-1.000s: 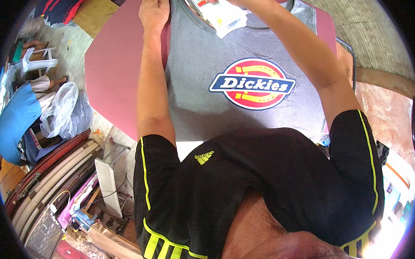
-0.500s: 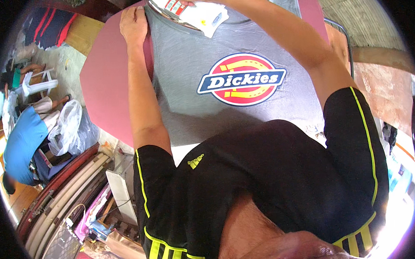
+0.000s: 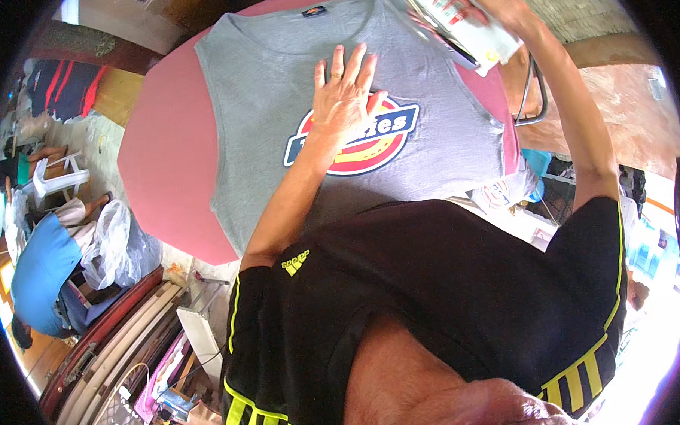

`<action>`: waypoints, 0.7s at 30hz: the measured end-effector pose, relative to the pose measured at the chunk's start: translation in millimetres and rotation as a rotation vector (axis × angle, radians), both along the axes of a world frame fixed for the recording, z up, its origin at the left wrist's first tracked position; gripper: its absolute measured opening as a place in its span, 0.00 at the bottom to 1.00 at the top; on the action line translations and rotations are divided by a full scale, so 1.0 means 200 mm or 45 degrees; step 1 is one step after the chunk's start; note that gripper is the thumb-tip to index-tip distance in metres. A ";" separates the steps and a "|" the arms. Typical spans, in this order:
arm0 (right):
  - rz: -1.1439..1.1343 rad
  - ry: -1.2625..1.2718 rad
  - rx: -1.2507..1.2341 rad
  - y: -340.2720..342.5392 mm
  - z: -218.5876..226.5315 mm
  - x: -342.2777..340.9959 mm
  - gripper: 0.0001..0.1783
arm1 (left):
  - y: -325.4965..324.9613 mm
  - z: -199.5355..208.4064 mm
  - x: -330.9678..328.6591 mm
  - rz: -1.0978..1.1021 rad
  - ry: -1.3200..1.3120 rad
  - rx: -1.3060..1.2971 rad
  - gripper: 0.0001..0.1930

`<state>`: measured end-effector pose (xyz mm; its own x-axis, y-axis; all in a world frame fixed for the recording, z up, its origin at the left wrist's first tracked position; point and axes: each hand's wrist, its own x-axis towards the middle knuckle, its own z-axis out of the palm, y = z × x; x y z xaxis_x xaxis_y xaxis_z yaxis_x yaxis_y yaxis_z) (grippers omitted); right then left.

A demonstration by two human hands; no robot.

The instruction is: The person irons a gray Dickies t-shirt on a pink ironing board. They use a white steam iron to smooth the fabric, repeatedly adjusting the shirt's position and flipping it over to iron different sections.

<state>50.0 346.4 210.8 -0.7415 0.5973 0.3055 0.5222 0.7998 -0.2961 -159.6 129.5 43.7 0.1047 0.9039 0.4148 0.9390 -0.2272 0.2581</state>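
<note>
A grey sleeveless shirt [image 3: 261, 103] lies spread on a pink padded board [image 3: 161, 144]. On its front is a red, yellow and navy print, partly covered by my left hand [image 3: 343, 100]. That hand rests flat on the cloth with fingers spread, holding nothing. My right hand [image 3: 503, 6] grips a white clothes iron [image 3: 491, 46] with a shiny metal base. The iron is tilted up on its side over the shirt's far right edge, near the shoulder. Motion blurs it a little, and its handle is mostly hidden by my fingers.
At the left, a person in a blue shirt [image 3: 46, 260] bends beside a clear plastic bag [image 3: 115, 243]. Behind is a white plastic stool [image 3: 58, 177]. Several long boards [image 3: 109, 348] lean at the lower left. A dark metal frame [image 3: 539, 93] stands by the board's right edge.
My left hand has moved from the board's far left edge onto the shirt's print. My right hand has carried the iron rightward off the neckline. The shirt appears shifted left, its neckline uncovered.
</note>
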 end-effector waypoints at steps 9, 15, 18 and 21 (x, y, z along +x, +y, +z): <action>-0.247 -0.271 -0.110 -0.24 -0.22 0.23 0.24 | 0.02 -0.06 0.03 0.041 0.030 -0.024 0.41; 0.161 -0.019 -0.112 -0.09 -0.37 -0.10 0.21 | -0.06 -0.01 0.05 0.428 0.159 -0.053 0.43; 0.237 -0.104 -0.249 -0.09 -0.25 -0.17 0.20 | -0.10 -0.07 -0.06 0.613 0.162 -0.054 0.39; 0.314 -0.188 -0.227 -0.12 -0.21 -0.14 0.18 | -0.10 -0.09 -0.07 0.704 0.030 0.048 0.35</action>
<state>22.4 321.6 168.0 -0.8990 0.4285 0.0906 0.3670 0.8499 -0.3783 -174.2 108.8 26.3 -0.3715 0.8113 0.4513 0.9265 0.2923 0.2371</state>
